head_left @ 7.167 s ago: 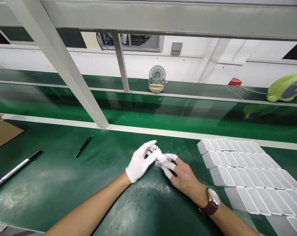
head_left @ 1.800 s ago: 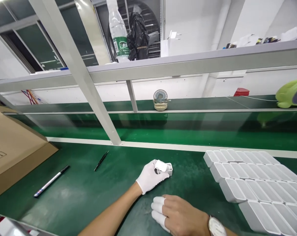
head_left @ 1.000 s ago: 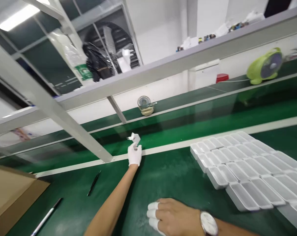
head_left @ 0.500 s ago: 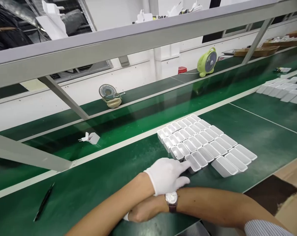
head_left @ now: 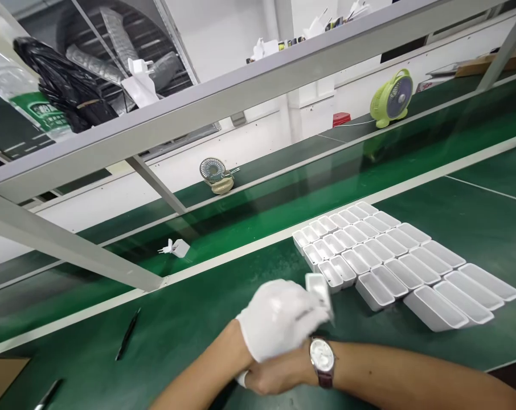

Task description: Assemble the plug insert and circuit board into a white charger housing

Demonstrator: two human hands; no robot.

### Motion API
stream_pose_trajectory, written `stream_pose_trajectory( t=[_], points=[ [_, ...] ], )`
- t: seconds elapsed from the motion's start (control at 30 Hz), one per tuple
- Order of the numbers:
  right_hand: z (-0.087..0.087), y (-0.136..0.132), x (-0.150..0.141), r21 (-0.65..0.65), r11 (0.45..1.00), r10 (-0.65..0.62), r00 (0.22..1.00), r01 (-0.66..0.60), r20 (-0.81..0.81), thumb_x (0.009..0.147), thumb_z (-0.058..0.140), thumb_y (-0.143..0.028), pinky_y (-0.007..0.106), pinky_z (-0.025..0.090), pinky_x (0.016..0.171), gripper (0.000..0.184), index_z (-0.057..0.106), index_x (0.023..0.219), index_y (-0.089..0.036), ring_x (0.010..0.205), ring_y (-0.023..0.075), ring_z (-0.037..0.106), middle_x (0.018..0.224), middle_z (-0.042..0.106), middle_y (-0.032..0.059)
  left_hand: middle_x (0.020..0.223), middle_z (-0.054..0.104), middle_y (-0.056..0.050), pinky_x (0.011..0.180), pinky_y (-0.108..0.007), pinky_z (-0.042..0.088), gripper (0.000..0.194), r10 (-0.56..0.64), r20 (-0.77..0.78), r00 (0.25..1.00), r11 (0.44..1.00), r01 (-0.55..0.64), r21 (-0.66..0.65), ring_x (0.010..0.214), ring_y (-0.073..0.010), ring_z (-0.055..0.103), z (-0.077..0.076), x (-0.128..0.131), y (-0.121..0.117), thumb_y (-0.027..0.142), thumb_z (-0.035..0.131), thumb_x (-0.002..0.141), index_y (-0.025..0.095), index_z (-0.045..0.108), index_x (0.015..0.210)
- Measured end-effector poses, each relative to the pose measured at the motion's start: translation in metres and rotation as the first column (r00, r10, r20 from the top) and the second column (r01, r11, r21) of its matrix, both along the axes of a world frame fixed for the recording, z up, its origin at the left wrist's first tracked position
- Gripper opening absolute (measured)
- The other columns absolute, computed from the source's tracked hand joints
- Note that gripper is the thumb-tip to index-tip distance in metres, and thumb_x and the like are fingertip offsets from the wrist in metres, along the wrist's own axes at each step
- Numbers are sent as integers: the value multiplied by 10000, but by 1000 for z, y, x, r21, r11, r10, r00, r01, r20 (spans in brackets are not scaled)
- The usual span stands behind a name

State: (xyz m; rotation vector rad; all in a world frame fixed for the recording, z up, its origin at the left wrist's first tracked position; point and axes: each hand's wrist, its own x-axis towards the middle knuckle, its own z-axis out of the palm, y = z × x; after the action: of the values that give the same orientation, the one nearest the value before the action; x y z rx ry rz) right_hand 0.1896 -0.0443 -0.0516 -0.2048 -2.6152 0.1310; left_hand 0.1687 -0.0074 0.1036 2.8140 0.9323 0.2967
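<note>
My left hand point(head_left: 279, 322), in a white glove, is closed around a small open-topped white plastic casing point(head_left: 318, 287) and holds it tilted beside the others. Beneath it crosses my right hand point(head_left: 279, 373), with a wristwatch point(head_left: 322, 356) at the wrist. A bit of white glove shows at its left end, but its fingers are hidden. To the right of my hands, rows of like white casings point(head_left: 377, 250) stand close together with their openings up on the green work surface point(head_left: 258, 262).
Black pen-like tools point(head_left: 127, 335) lie at left, near a cardboard piece point(head_left: 4, 373). A white plug part point(head_left: 175, 247) sits beyond the pale strip. Behind stand a small fan point(head_left: 215, 175) and a green fan point(head_left: 392, 99). A shelf beam point(head_left: 241, 85) on slanted posts crosses above.
My left hand has closed on a casing at the near-left side of the rows and drawn it away from them. The view has swung to the left.
</note>
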Motion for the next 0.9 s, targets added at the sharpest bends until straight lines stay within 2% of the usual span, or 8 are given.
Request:
stream_pose_trajectory(
  t=[0.13, 0.23, 0.33, 0.43, 0.53, 0.63, 0.73, 0.9],
  points=[
    [21, 10, 19, 113, 992, 68, 992, -55, -108, 983, 436, -218, 322, 480, 782, 218, 624, 894, -150, 906, 185, 600, 933, 664, 48, 820, 680, -44, 703, -291, 437, 291, 352, 73, 933, 925, -359, 125, 759, -173, 624, -25, -69, 23, 398, 505, 980, 217, 721, 904],
    [26, 12, 21, 108, 993, 66, 991, -54, -114, 981, 455, -219, 311, 457, 758, 226, 605, 822, -161, 865, 171, 584, 844, 637, 24, 801, 652, -53, 683, -288, 440, 284, 450, 64, 891, 874, -454, 172, 725, -168, 599, -51, -117, 34, 390, 520, 968, 189, 695, 873],
    [23, 11, 18, 102, 994, 45, 994, -34, -101, 983, 456, -224, 315, 455, 837, 220, 614, 846, -155, 909, 176, 585, 882, 647, 29, 837, 645, -50, 696, -280, 450, 239, 471, 100, 877, 869, -480, 122, 751, -162, 591, -68, -144, 31, 359, 524, 963, 190, 673, 881],
    [21, 13, 18, 80, 997, 24, 993, -15, -118, 1006, 432, -281, 337, 392, 1037, 257, 646, 978, -141, 1093, 200, 564, 1063, 663, 54, 839, 623, -31, 689, -271, 458, 185, 521, 215, 826, 841, -540, 34, 718, -146, 563, -81, -151, 24, 362, 557, 936, 211, 663, 935],
    [22, 14, 21, 25, 1000, 17, 995, -14, -101, 1018, 424, -332, 347, 332, 1128, 303, 658, 1029, -141, 1172, 205, 541, 1176, 646, 65, 802, 573, -11, 673, -269, 462, 202, 621, 392, 679, 752, -657, -55, 663, -137, 526, -93, -149, 20, 374, 566, 916, 210, 626, 1016],
    [21, 13, 22, -42, 999, 2, 996, -6, -87, 1013, 435, -343, 342, 316, 1159, 304, 656, 1066, -142, 1184, 204, 545, 1218, 638, 64, 799, 550, -7, 684, -264, 450, 169, 679, 493, 543, 685, -711, -161, 690, -143, 528, -100, -149, 18, 352, 505, 943, 199, 576, 943],
    [17, 11, 21, -73, 997, -8, 995, 1, -97, 1004, 456, -333, 338, 301, 1179, 288, 641, 1117, -143, 1231, 208, 531, 1257, 629, 67, 794, 531, -8, 709, -261, 434, 213, 688, 543, 481, 664, -718, -206, 718, -145, 515, -100, -153, 15, 333, 425, 984, 198, 520, 848],
    [8, 8, 18, 9, 999, -29, 988, 30, -152, 973, 526, -229, 346, 313, 1180, 208, 643, 1132, -164, 1219, 186, 544, 1228, 647, 62, 753, 494, -7, 696, -263, 407, 279, 684, 584, 437, 651, -727, -218, 691, -147, 475, -102, -159, 8, 330, 341, 1008, 200, 477, 801]
  ],
)
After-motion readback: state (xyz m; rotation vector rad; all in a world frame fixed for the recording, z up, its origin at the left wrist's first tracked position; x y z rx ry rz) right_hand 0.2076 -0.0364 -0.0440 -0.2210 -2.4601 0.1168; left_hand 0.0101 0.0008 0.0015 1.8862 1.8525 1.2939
